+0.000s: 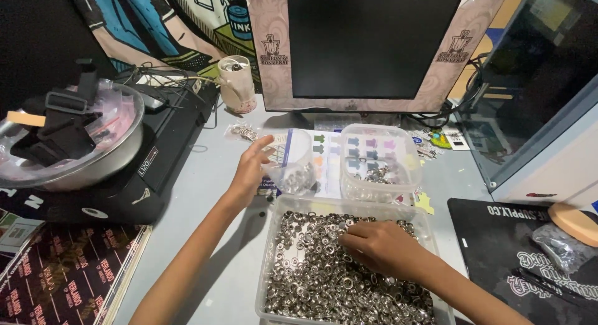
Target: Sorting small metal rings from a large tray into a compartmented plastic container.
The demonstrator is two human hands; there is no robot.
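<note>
Fingers of the left hand [250, 167] are curling around the side of a clear plastic cup [294, 166], tilting it on the grey desk [205, 194] just beside a small clear tub [374, 163]. Below, the right hand [380, 247] is resting in a large clear container [274, 238] full of silver metal eyelets [311, 281], fingertips pinching together among them; whether they are gripping one is impossible to tell

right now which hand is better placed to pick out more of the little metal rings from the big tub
Likely the right hand: it already rests on the metal rings inside the big clear tub. The left hand is up at the tilted clear cup, outside the tub.
</note>
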